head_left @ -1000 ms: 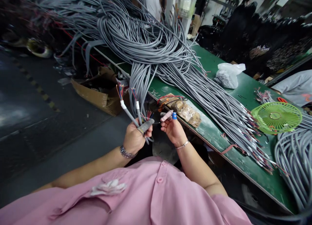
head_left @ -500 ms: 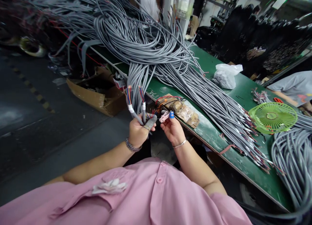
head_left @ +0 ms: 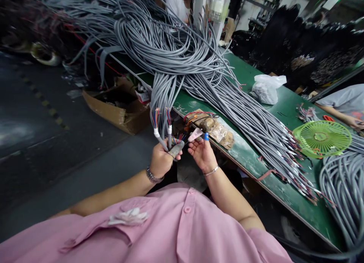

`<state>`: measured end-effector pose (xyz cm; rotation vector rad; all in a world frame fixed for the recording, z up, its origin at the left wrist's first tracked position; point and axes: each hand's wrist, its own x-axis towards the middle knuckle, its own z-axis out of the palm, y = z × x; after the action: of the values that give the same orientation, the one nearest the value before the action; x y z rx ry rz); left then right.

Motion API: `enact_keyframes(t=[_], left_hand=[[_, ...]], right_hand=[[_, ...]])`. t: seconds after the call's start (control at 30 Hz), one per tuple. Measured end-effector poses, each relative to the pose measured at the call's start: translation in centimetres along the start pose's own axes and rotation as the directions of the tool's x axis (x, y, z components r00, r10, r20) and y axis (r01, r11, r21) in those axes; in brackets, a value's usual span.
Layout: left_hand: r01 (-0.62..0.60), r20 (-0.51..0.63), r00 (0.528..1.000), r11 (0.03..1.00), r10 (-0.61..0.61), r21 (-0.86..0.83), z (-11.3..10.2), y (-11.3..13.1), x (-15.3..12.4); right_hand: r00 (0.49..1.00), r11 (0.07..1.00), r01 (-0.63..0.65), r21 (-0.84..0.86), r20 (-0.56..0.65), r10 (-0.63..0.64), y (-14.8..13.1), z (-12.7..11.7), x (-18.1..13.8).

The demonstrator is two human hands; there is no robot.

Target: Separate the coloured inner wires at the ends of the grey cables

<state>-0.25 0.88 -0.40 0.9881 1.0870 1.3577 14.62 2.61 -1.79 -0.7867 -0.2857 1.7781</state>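
Observation:
My left hand (head_left: 165, 158) is closed around several grey cables (head_left: 162, 143), with a grey cover (head_left: 176, 149) over its thumb. Two of the cables stand up from the fist with white bands and bare coloured wires (head_left: 156, 117) at their tips. More thin coloured wires (head_left: 179, 138) fan out beside the thumb, toward the right hand. In my right hand (head_left: 203, 155) a small pink tool (head_left: 195, 134) is pinched between the fingers; its exact kind is not clear. A blue finger cover (head_left: 206, 136) sits on one digit of that hand.
Long bundles of grey cable (head_left: 176, 56) lie across the green table (head_left: 280, 98). Near its edge is a taped brown block (head_left: 217, 130). A green fan (head_left: 321, 137) and a white plastic bag (head_left: 267, 89) stand farther right. An open cardboard box (head_left: 113, 111) is below, left. Other people sit across the table.
The pink tool has turned in my right hand and now shows a flatter side. Both hands appear slightly lower, and the view has shifted a little. My left hand still grips the cables.

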Motion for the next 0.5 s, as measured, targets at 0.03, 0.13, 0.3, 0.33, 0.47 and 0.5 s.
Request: enact_keyframes(t=[0.03, 0.13, 0.3, 0.33, 0.47, 0.5], left_hand=[[0.023, 0.007, 1.000, 0.999, -0.023, -0.037, -0.2, -0.2, -0.2], [0.116, 0.058, 0.992, 0.982, -0.108, -0.152, -0.8, -0.6, -0.5], [0.279, 0.193, 0.956, 0.885, -0.220, -0.373, -1.3, -0.9, -0.5], [0.308, 0.217, 0.947, 0.860, -0.236, -0.407, -1.3, -0.9, -0.4], [0.391, 0.279, 0.917, 0.788, -0.286, -0.476, -1.5, -0.8, -0.5], [0.396, 0.281, 0.915, 0.784, -0.291, -0.477, -1.5, -0.7, -0.7]], right_hand=[[1.000, 1.000, -0.009, 0.003, -0.003, 0.009, 0.1, -0.3, -0.1], [0.999, 0.999, -0.038, -0.002, -0.013, 0.038, 0.4, -1.1, -0.7], [0.997, 0.997, -0.070, -0.019, -0.046, 0.069, 1.4, -2.5, -1.8], [0.996, 0.997, -0.072, -0.025, -0.053, 0.070, 1.6, -2.7, -2.0], [0.996, 0.997, -0.063, -0.055, -0.064, 0.059, 2.4, -3.3, -3.0], [0.996, 0.996, -0.059, -0.068, -0.066, 0.054, 2.6, -3.4, -3.3]])
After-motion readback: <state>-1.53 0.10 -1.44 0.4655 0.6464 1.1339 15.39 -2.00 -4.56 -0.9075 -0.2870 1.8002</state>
